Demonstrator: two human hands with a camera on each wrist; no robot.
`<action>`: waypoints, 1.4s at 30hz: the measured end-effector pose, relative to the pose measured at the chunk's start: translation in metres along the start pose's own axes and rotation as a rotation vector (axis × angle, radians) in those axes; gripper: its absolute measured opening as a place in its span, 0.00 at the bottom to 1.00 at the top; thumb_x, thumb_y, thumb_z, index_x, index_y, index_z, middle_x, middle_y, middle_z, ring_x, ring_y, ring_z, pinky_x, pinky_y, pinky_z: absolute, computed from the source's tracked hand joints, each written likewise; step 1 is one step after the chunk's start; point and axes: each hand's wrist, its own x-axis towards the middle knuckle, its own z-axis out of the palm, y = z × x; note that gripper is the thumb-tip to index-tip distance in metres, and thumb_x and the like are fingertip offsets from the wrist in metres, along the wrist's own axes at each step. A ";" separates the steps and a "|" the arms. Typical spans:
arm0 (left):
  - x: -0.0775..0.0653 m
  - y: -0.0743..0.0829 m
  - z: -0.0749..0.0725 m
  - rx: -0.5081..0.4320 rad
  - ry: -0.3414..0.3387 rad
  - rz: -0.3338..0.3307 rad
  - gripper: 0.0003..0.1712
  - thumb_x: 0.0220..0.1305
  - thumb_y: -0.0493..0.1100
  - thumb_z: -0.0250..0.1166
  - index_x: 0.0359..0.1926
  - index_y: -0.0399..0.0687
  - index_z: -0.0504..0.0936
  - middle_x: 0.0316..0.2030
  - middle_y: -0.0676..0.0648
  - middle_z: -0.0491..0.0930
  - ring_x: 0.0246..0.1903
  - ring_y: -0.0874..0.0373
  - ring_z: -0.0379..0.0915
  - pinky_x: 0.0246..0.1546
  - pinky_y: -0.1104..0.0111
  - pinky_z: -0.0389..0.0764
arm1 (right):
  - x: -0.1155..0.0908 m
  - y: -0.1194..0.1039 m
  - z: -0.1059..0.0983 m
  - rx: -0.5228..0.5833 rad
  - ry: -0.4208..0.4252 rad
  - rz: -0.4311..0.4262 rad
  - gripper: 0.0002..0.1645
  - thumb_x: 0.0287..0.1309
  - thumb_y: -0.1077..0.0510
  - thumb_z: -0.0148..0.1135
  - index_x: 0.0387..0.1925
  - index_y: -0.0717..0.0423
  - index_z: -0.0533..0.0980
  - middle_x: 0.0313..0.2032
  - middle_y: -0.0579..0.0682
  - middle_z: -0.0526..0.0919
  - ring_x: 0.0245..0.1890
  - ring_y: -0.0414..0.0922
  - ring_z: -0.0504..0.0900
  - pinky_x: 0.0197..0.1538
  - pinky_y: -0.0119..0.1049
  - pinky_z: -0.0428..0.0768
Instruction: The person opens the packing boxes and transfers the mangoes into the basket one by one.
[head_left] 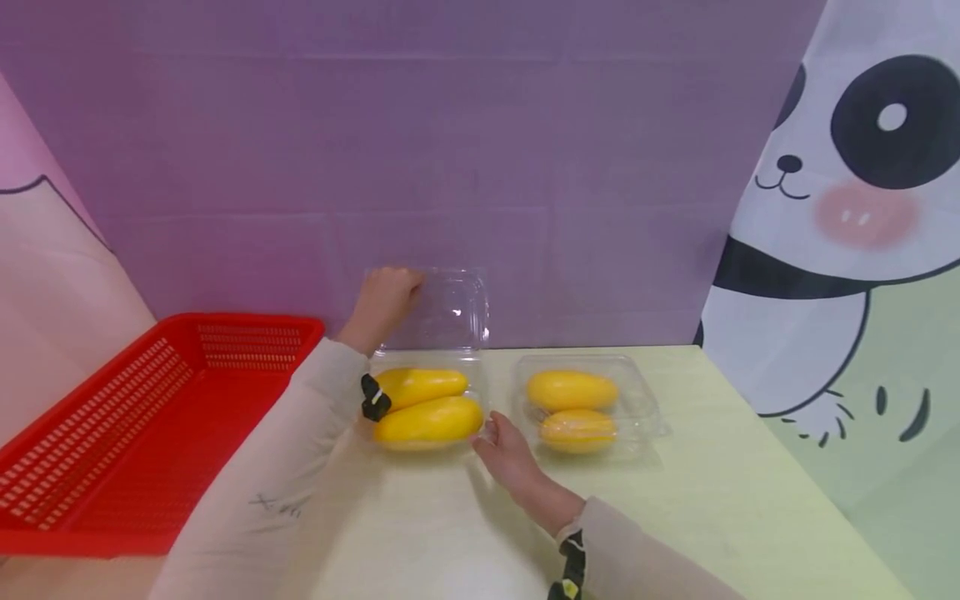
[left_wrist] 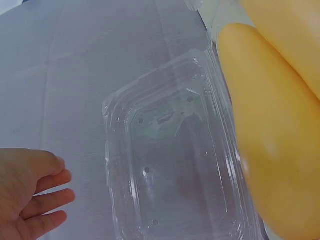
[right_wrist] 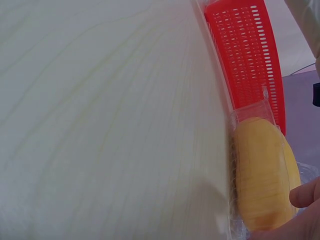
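Observation:
A clear plastic clamshell box (head_left: 427, 360) lies on the table with its lid (head_left: 457, 312) raised against the purple backdrop. Inside it are two long, smooth yellow fruits (head_left: 429, 421), side by side. My left hand (head_left: 386, 300) overlaps the lid's upper left in the head view. The left wrist view shows that hand (left_wrist: 37, 195) with loosely bent fingers, apart from the lid (left_wrist: 170, 160) and holding nothing. At the box's front right corner, my right hand (head_left: 513, 458) grips the edge between thumb and finger, beside the nearer fruit (right_wrist: 262, 175).
To the right stands a second clear box (head_left: 637, 392) with two yellow fruits (head_left: 573, 390) in it. A large red plastic basket (head_left: 172, 417) occupies the left side. The purple backdrop (head_left: 450, 150) rises behind the table (head_left: 420, 533), and a panda-printed sheet (head_left: 825, 292) hangs at right.

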 end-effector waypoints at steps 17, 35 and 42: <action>-0.023 -0.009 -0.013 -0.032 -0.266 -0.015 0.09 0.58 0.38 0.67 0.40 0.42 0.84 0.35 0.43 0.83 0.32 0.50 0.76 0.40 0.59 0.82 | 0.003 0.000 -0.002 -0.010 0.002 0.026 0.37 0.61 0.60 0.55 0.66 0.75 0.54 0.62 0.72 0.63 0.63 0.64 0.63 0.64 0.55 0.63; -0.048 -0.006 -0.015 -0.091 -0.522 0.031 0.24 0.56 0.43 0.69 0.55 0.47 0.78 0.51 0.44 0.79 0.48 0.49 0.76 0.50 0.55 0.78 | 0.003 0.001 0.001 0.000 -0.006 0.022 0.38 0.61 0.59 0.56 0.66 0.75 0.53 0.63 0.72 0.62 0.63 0.64 0.63 0.64 0.55 0.63; -0.055 -0.009 -0.013 -0.179 -0.666 -0.056 0.36 0.55 0.42 0.70 0.64 0.53 0.69 0.61 0.45 0.71 0.57 0.47 0.69 0.56 0.51 0.72 | 0.003 0.002 0.003 0.010 -0.015 0.014 0.38 0.62 0.60 0.55 0.66 0.75 0.52 0.63 0.73 0.61 0.63 0.64 0.63 0.64 0.55 0.63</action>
